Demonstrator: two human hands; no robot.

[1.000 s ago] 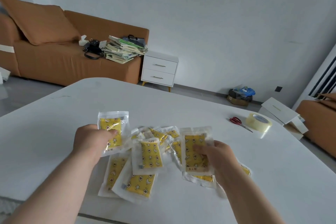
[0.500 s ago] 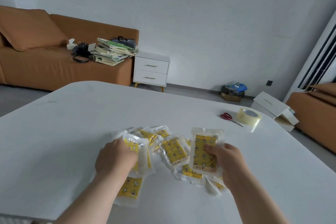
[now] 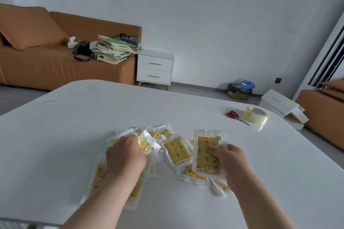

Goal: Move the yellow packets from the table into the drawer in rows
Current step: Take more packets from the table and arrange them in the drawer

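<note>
1. One packet [image 3: 208, 152] is gripped upright by the right hand [image 3: 229, 161].
2. The left hand [image 3: 125, 156] is closed on the desk [image 3: 55, 145] pile [image 3: 176, 151]; its fingers are hidden.
3. Scissors [image 3: 236, 116] lie at two o'clock.

Soft, even daylight fills the room, brighter toward three o'clock. The white table [image 3: 74, 135] glows pale and nearly shadowless; only faint grey smudges sit under the hands. The clear wrap on the packets [image 3: 150, 141] throws small white glints, and the tape [image 3: 256, 115] casts a bright patch on the tabletop. Straight lines bow at the edges, wide-angle style. The near forearms look slightly soft.
</note>
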